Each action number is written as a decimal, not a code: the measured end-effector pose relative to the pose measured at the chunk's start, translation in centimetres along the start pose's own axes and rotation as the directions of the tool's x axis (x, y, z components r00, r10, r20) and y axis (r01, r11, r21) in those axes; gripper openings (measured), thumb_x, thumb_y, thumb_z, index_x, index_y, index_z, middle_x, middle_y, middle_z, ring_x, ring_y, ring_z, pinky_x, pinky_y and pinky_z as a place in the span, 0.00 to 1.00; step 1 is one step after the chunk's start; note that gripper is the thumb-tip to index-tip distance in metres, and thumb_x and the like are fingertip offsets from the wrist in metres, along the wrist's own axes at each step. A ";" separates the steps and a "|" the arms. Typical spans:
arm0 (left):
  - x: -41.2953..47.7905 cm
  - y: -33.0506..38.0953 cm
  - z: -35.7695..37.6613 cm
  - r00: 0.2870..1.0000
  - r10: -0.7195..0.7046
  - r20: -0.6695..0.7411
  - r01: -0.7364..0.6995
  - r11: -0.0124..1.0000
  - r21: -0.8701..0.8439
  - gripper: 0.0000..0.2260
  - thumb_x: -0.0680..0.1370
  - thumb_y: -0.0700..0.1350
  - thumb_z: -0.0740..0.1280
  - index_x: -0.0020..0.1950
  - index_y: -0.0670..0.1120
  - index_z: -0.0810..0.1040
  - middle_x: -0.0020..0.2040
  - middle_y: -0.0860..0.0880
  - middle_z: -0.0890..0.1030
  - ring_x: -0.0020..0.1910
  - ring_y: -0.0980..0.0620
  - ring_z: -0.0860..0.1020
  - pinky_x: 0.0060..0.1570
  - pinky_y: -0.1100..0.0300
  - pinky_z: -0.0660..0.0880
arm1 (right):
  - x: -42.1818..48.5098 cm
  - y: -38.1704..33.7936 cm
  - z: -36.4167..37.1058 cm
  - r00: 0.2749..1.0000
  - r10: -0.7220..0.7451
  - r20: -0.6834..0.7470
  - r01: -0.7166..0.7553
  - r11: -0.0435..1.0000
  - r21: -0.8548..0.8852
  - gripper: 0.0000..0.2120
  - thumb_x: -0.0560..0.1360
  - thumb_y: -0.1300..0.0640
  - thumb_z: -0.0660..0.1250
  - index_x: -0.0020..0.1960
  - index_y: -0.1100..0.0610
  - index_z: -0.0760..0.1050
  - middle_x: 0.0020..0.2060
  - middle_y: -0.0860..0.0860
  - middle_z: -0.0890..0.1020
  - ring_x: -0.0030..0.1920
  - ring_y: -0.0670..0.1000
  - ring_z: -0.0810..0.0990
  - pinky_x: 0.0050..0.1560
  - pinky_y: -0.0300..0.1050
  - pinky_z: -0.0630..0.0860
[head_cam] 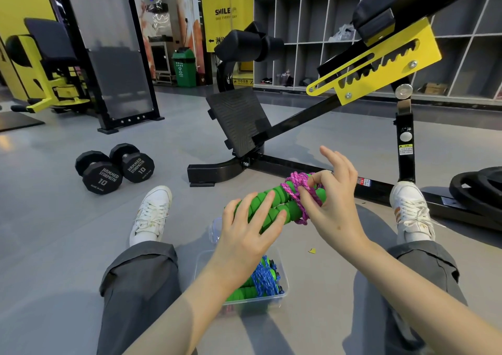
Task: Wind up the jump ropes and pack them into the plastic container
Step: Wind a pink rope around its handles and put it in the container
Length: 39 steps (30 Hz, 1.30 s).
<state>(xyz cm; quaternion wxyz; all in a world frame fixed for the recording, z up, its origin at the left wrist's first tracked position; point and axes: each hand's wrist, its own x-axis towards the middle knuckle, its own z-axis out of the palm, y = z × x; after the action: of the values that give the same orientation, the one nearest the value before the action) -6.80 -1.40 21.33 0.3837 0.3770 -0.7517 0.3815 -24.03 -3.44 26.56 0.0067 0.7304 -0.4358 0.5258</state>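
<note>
At 6 o'clock on floor [68, 232]: plastic container [282, 293], wound jump rope [264, 277] inside. Second jump rope [285, 208] above it, toward 12. Dumbbells [114, 168] at 10. Bench frame [285, 164] behind, 12 to 2. Weight plates [478, 189] at 3, beyond right shoe [410, 208].

View: single head-worn wide-angle camera.
Facing: forward and down, along the person's outstretched legs to the floor [54, 232].
Nearness: close; left hand [244, 229] and right hand [335, 208] on the jump rope [277, 195] fill mid-frame.
Far field: shelves [312, 28], edges bowed.
</note>
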 end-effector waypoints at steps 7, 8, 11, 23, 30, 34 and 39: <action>0.0 -0.2 -0.1 1.000 0.002 0.004 -0.002 1.000 -0.012 0.18 0.82 0.34 0.46 0.58 0.45 0.73 0.59 0.39 0.80 0.57 0.38 0.73 0.53 0.45 0.67 | -0.1 1.6 -1.0 0.973 -0.163 0.164 0.176 0.982 -0.070 0.03 0.75 0.62 0.64 0.46 0.60 0.76 0.72 0.55 0.63 0.73 0.54 0.53 0.71 0.56 0.54; -0.1 -0.3 -0.2 1.000 -0.008 0.000 0.008 1.000 -0.014 0.17 0.82 0.34 0.46 0.57 0.45 0.73 0.59 0.39 0.80 0.57 0.38 0.72 0.53 0.45 0.67 | -0.1 2.1 -1.3 0.959 -0.226 0.174 0.250 0.959 -0.131 0.07 0.77 0.57 0.62 0.49 0.59 0.78 0.72 0.56 0.64 0.73 0.57 0.54 0.72 0.58 0.53; -0.2 -0.8 -0.2 1.000 -0.012 0.007 0.012 1.000 0.004 0.17 0.81 0.33 0.46 0.58 0.44 0.73 0.60 0.38 0.79 0.57 0.38 0.72 0.53 0.44 0.68 | 0.1 3.4 -2.0 0.916 -0.370 0.155 0.401 0.849 -0.344 0.13 0.78 0.53 0.60 0.51 0.58 0.80 0.69 0.57 0.68 0.69 0.63 0.61 0.71 0.61 0.51; -1.3 -0.8 0.4 0.998 -0.023 0.054 0.022 1.000 0.019 0.18 0.81 0.34 0.45 0.58 0.44 0.73 0.60 0.39 0.79 0.58 0.38 0.72 0.54 0.44 0.67 | -0.4 4.4 -1.1 0.880 -0.464 0.104 0.462 0.782 -0.418 0.09 0.77 0.55 0.61 0.48 0.60 0.77 0.63 0.59 0.75 0.67 0.60 0.66 0.72 0.61 0.53; -3.2 -2.1 0.9 0.998 0.007 0.060 -0.010 0.999 0.041 0.24 0.67 0.27 0.62 0.59 0.45 0.72 0.61 0.38 0.79 0.59 0.38 0.71 0.55 0.43 0.66 | -2.0 4.4 -0.1 0.842 -0.489 0.228 0.538 0.736 -0.411 0.17 0.79 0.51 0.58 0.54 0.62 0.80 0.62 0.57 0.77 0.68 0.57 0.67 0.70 0.63 0.58; -5.8 -3.5 1.3 0.985 -0.030 0.170 0.019 0.998 0.063 0.22 0.75 0.29 0.47 0.60 0.44 0.72 0.62 0.38 0.78 0.59 0.37 0.71 0.56 0.43 0.66 | -3.7 5.0 1.9 0.848 -0.320 0.422 0.483 0.794 -0.369 0.25 0.81 0.45 0.50 0.69 0.60 0.70 0.70 0.55 0.69 0.72 0.56 0.61 0.73 0.56 0.51; -10.8 -5.6 2.6 0.954 -0.004 0.300 -0.042 0.989 0.145 0.27 0.66 0.25 0.53 0.61 0.45 0.70 0.62 0.38 0.78 0.59 0.37 0.70 0.54 0.42 0.66 | -5.8 5.6 6.2 0.743 -0.227 0.630 0.497 0.817 -0.291 0.28 0.80 0.43 0.48 0.72 0.60 0.64 0.71 0.55 0.66 0.72 0.55 0.64 0.72 0.50 0.50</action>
<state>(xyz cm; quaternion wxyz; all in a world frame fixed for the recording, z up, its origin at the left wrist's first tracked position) 1.79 -3.08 12.53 0.2325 0.4508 -0.7741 0.3788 -23.28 -6.22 16.80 0.1471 0.9036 -0.3698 0.1585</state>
